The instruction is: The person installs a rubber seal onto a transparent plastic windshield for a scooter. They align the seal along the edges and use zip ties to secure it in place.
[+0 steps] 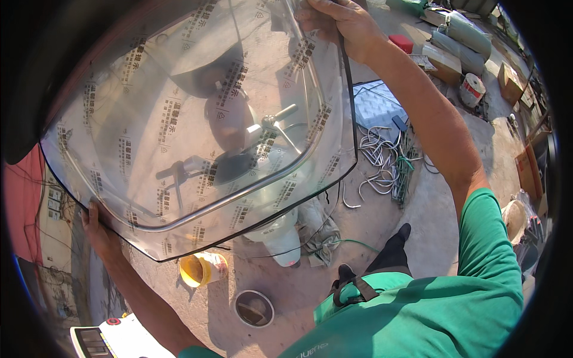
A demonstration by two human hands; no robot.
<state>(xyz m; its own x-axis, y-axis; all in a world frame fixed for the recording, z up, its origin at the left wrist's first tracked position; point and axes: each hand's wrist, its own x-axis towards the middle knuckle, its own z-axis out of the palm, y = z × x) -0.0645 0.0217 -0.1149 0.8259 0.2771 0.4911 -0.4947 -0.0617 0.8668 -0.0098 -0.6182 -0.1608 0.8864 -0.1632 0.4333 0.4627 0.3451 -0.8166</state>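
A large clear windshield panel (197, 140) with black edging is held up in front of me, tilted. Printed film covers it, and a bent metal tube (239, 194) follows its outline. My left hand (100, 231) grips the lower left edge. At the upper right edge, my right hand (340, 24) is closed round the rim, its fingertips seen through the plastic. Behind the panel, a scooter's handlebar (271, 122) shows through, blurred by the sheet. Part of its pale body (280, 238) sticks out below.
A yellow bucket (203, 269) and a round container (254, 308) stand on the concrete floor. Several bent metal rods (377, 156) lie at the right, beside a silvery sheet (377, 102). Cardboard boxes (444, 62) and rolls (465, 36) crowd the far right. A white machine (119, 337) is at lower left.
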